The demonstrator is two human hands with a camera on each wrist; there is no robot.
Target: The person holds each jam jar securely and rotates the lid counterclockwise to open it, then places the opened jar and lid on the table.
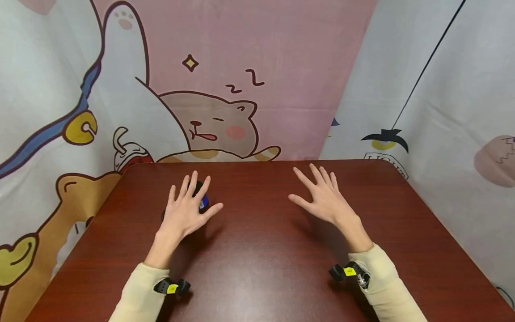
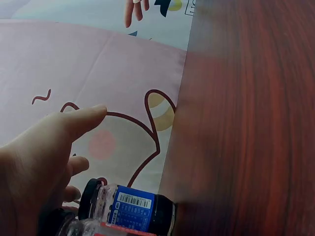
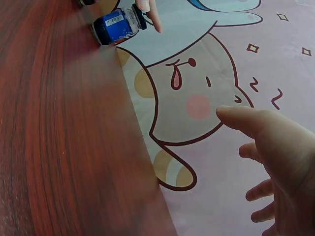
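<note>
My left hand (image 1: 184,215) hovers above the left part of the table with its fingers spread. Behind it, mostly hidden in the head view, stands a jar with a blue label (image 1: 204,202) and a black lid. The left wrist view shows this blue-labelled jar (image 2: 132,206) beside a second clear jar (image 2: 91,228) with a reddish label, cut off by the frame. Neither jar is held. My right hand (image 1: 327,202) is raised over the right side of the table, fingers spread and holding nothing.
The brown wood-grain table (image 1: 257,250) ends at a back edge against a cartoon-printed cloth (image 1: 301,53). More pale printed cloth (image 1: 454,134) hangs along the right side. Both wrists carry a strapped-on black device (image 1: 172,287) over cream sleeves.
</note>
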